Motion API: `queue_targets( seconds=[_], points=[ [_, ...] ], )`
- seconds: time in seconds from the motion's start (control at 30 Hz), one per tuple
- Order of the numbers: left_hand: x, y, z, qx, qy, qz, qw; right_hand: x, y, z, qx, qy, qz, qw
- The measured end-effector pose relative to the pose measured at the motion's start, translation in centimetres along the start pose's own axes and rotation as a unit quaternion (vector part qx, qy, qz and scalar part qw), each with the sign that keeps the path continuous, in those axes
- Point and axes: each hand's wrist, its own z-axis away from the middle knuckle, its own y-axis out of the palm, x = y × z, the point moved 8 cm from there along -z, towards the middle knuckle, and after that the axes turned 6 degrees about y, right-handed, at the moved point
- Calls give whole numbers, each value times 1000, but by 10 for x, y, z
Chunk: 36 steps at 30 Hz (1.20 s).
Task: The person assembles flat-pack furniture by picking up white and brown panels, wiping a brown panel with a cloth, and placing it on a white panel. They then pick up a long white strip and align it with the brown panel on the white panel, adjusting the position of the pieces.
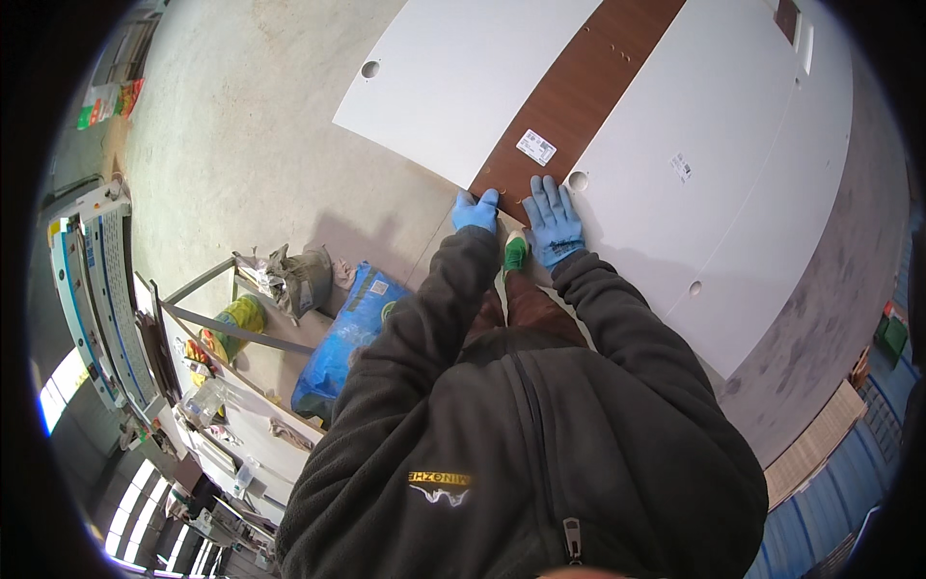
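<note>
A long brown wood-grain board lies between two large white panels, with a white label near its close end. My left hand, in a blue glove, is closed around the near left corner of that board. Also gloved in blue, my right hand rests flat at the board's near right corner, its fingers stretched out along the edge of the right white panel. The left white panel has a round hole close to its corner. My left fingertips are partly hidden.
A green shoe stands between my hands. To the left, a blue plastic sack leans by a metal frame, with a grey bag beside it. A cardboard sheet and blue ribbed sheeting lie at the right rim.
</note>
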Motion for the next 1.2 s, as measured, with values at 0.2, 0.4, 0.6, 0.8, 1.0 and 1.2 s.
queue_targets(
  seconds=[0.2,0.4,0.6,0.8,1.0,1.2],
  points=[
    [-7,0,6,25,-36,60,997,-12,-20,11,-38,8,-57,998],
    [-10,3,8,47,-63,54,995,-22,-28,21,-78,50,-61,994],
    [-25,-1,6,40,69,-25,997,-16,-14,12,-57,89,-28,994],
    [-15,-4,-1,10,126,-122,984,-13,-17,11,-50,96,-7,994],
    [19,-6,-21,30,45,-31,998,-12,-14,8,-30,111,18,993],
    [24,-8,-26,42,11,-78,996,-14,-5,10,25,127,4,992]
  ],
)
